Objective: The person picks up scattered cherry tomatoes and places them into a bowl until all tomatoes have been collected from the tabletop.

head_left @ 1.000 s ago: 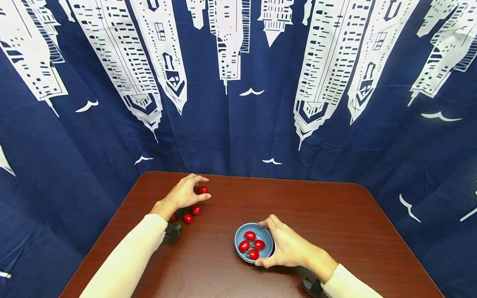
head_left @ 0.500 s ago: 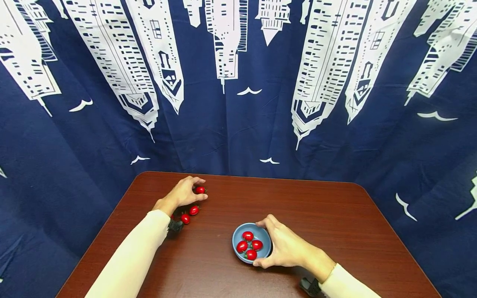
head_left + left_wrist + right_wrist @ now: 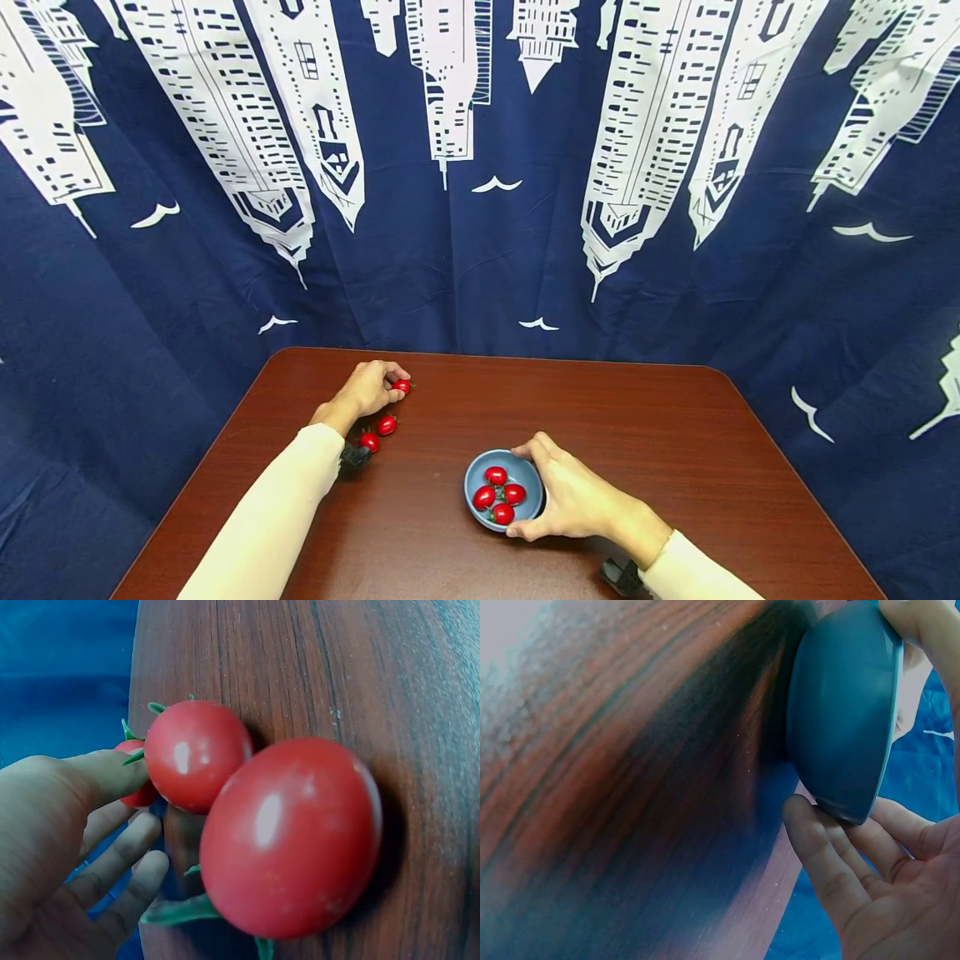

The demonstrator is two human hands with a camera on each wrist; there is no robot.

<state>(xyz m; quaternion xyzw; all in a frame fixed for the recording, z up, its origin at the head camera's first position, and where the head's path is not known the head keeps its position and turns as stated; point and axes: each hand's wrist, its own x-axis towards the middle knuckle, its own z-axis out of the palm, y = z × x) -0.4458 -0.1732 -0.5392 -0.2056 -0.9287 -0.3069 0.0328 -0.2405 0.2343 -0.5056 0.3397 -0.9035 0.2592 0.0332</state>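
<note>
At the far left of the table, my left hand (image 3: 365, 390) pinches a small cherry tomato (image 3: 402, 387) between thumb and fingertips. In the left wrist view that tomato (image 3: 137, 796) is partly covered by the thumb. Two more cherry tomatoes with green stems lie closer to the wrist, one red tomato (image 3: 387, 425) beside another (image 3: 369, 442). My right hand (image 3: 577, 492) grips a small blue bowl (image 3: 530, 472) from its right side, thumb and fingers on opposite parts of the rim. Several cherry tomatoes (image 3: 496, 476) lie inside. In the right wrist view the bowl's outer wall (image 3: 844, 712) shows.
The brown wooden table (image 3: 630, 417) has rounded far corners. Behind it hangs a dark blue curtain (image 3: 405, 275) printed with white buildings and birds. Black wrist cameras (image 3: 621, 577) sit under both cream sleeves (image 3: 262, 508).
My left thumb and fingers, spread around the far tomato before, have closed onto it. The right hand and bowl hold still; the whole head view has shifted slightly.
</note>
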